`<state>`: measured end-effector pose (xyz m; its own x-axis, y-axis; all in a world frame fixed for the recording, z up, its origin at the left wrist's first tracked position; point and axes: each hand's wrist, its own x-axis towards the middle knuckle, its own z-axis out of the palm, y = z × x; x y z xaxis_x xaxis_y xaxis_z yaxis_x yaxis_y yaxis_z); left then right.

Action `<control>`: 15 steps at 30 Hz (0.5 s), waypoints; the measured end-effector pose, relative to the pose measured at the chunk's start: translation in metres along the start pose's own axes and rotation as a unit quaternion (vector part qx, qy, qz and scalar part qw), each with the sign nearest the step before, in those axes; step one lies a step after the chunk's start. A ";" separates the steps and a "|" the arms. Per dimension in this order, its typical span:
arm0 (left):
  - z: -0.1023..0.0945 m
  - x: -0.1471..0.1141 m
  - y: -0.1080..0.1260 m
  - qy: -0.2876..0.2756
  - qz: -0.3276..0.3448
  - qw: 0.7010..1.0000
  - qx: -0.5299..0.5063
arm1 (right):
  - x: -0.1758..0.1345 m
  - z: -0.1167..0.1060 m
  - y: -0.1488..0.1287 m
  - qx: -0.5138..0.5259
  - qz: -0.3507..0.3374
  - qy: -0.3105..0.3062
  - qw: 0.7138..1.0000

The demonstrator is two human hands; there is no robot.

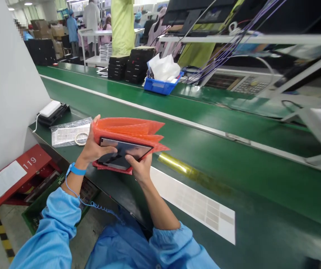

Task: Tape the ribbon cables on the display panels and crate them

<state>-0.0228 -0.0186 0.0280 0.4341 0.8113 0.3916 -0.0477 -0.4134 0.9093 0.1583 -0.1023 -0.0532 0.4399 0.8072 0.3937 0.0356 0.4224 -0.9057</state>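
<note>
Both hands hold a stack of red-orange plastic sleeves [129, 126], apparently bubble bags, above the near edge of the green bench. A dark, glossy flat screen panel [139, 148] with a black rim lies on the front of the stack. My left hand [91, 148] grips the left end, its thumb resting on the glass; a blue wrist strap [78, 170] with a coiled cord is around that wrist. My right hand [143, 170] holds the lower right edge, thumb also on the glass. The fingers behind the stack are mostly hidden.
A white label sheet [188, 198] and yellow film [183, 167] lie to the right. At left are a plastic bag with labels [68, 132], a tape roll [81, 139] and a white device [50, 108]. Across the belt stands a blue bin [160, 86]. Several people are beyond.
</note>
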 end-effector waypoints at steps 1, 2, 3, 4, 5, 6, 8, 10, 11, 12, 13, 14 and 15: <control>0.004 0.004 0.003 0.012 0.018 1.000 -0.003 | -0.001 -0.001 0.000 0.004 -0.001 0.007 1.000; 0.007 0.007 0.004 0.027 0.034 0.999 -0.004 | -0.001 -0.001 0.000 0.007 -0.003 0.009 1.000; 0.008 0.009 0.005 0.042 0.043 0.998 -0.010 | 0.000 -0.001 0.000 0.008 -0.005 0.007 1.000; 0.008 0.010 0.005 0.053 0.044 0.997 -0.019 | 0.001 -0.001 -0.001 0.006 -0.006 0.003 1.000; 0.006 0.010 0.003 0.057 0.036 0.997 -0.029 | 0.003 0.000 -0.001 0.004 -0.008 -0.003 1.000; 0.004 0.010 0.000 0.053 0.022 0.998 -0.040 | 0.005 0.001 -0.002 0.000 -0.008 -0.010 1.000; -0.004 0.007 -0.007 0.035 -0.003 0.998 -0.054 | 0.011 0.004 0.000 -0.009 -0.002 -0.021 1.000; -0.012 0.005 -0.015 0.021 -0.018 0.998 -0.055 | 0.017 0.004 0.003 -0.020 0.012 -0.030 0.999; -0.014 0.005 -0.018 0.014 -0.028 0.998 -0.054 | 0.019 0.003 0.004 -0.027 0.021 -0.031 0.999; -0.014 0.004 -0.021 0.005 -0.042 0.998 -0.054 | 0.022 0.001 0.006 -0.034 0.029 -0.031 0.999; -0.013 0.002 -0.024 -0.006 -0.059 0.997 -0.053 | 0.024 -0.002 0.006 -0.040 0.037 -0.031 0.998; -0.009 0.000 -0.026 -0.013 -0.079 0.995 -0.052 | 0.026 -0.005 0.006 -0.046 0.044 -0.028 0.998; -0.004 -0.004 -0.028 -0.017 -0.098 0.994 -0.053 | 0.026 -0.008 0.004 -0.050 0.050 -0.025 0.997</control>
<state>-0.0272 -0.0084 0.0020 0.4739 0.8571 0.2020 -0.0523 -0.2016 0.9781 0.1767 -0.0828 -0.0476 0.3997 0.8642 0.3056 0.0837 0.2975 -0.9510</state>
